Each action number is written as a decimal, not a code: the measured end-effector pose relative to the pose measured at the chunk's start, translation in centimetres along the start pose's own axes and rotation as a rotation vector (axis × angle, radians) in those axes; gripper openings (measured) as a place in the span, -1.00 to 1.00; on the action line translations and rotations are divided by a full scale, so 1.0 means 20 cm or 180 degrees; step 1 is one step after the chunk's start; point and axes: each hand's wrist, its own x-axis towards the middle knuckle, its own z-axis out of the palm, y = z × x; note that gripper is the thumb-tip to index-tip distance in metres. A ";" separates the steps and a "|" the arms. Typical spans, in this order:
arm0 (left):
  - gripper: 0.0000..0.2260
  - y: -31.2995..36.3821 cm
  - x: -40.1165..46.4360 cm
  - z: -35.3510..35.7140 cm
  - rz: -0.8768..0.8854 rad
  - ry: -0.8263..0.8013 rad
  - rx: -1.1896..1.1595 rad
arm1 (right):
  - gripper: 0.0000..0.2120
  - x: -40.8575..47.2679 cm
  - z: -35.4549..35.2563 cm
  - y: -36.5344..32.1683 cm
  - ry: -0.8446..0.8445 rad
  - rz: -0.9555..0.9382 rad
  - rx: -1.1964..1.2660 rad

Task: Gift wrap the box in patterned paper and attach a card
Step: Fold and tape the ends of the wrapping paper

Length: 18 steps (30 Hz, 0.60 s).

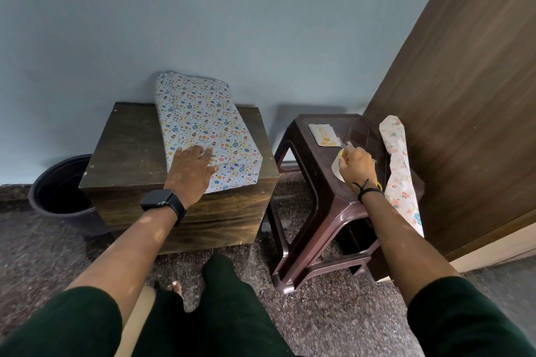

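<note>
A box wrapped in pale paper with small coloured patterns [206, 124] lies on a dark wooden cabinet [127, 148], its far end against the wall. My left hand [193, 169] rests flat on the box's near end, fingers straight. On the brown plastic stool [316, 182] to the right lies a small beige card [323, 134]. My right hand [357, 166] is over the stool, fingers curled round a thin clear strip, likely tape [346, 143], with a white roll [337, 169] and something yellow partly hidden under it.
A roll of floral paper [401, 174] leans across the stool's right side against a brown wooden door [464, 95]. A black bucket [58, 185] stands left of the cabinet. The blue wall is right behind both. My legs are on the speckled floor [319, 322].
</note>
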 end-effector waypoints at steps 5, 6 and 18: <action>-0.54 0.01 0.00 -0.01 -0.0015 -0.0018 -0.0021 | -0.86 0.00 0.01 0.00 0.0071 0.0184 0.0395; -0.54 0.01 0.00 -0.01 -0.0015 -0.0020 -0.0017 | -0.88 0.00 0.01 0.01 0.0066 0.0279 0.0588; -0.53 0.01 0.00 -0.03 -0.0050 -0.0107 -0.0228 | -0.88 -0.10 0.00 -0.13 -0.0272 0.0421 0.3067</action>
